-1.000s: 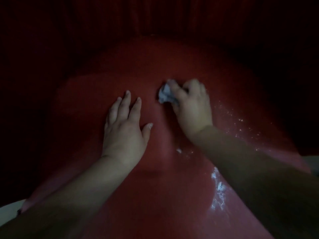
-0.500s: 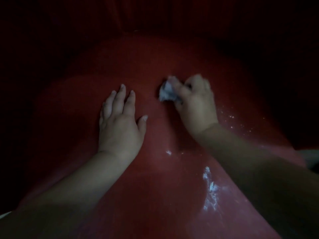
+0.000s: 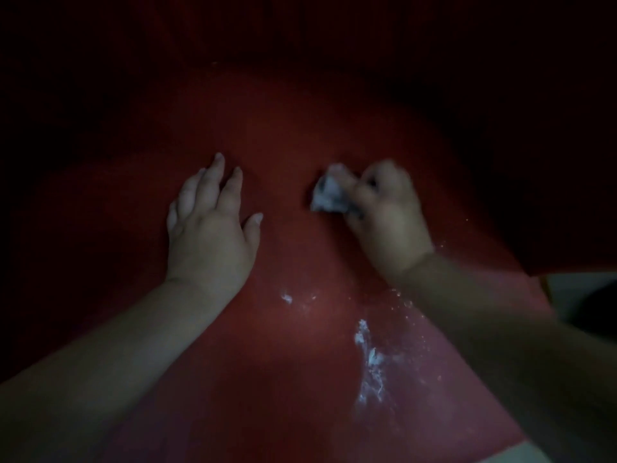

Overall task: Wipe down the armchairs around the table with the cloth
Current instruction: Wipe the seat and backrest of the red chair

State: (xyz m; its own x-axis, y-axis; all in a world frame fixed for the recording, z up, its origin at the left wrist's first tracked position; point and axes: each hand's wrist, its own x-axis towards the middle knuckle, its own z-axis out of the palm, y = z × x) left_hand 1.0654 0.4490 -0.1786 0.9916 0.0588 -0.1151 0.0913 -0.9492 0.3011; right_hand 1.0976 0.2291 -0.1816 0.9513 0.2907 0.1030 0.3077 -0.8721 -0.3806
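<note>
Armchair seat (image 3: 300,135), red and dimly lit, fills the view. Right hand (image 3: 389,215) grips a crumpled white cloth (image 3: 329,195) in curled fingers and holds it against the seat's centre. Left hand (image 3: 210,225) rests flat beside it, fingers straight, apart from the cloth. White residue (image 3: 369,362) streaks the near seat surface.

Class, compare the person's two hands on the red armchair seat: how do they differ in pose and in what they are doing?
The left hand lies flat with straight fingers, holding nothing; the right hand is curled round a crumpled white cloth. The left hand looks sharp, while the right hand is blurred. White residue lies nearer the right forearm than the left. Both hands are on the red seat.
</note>
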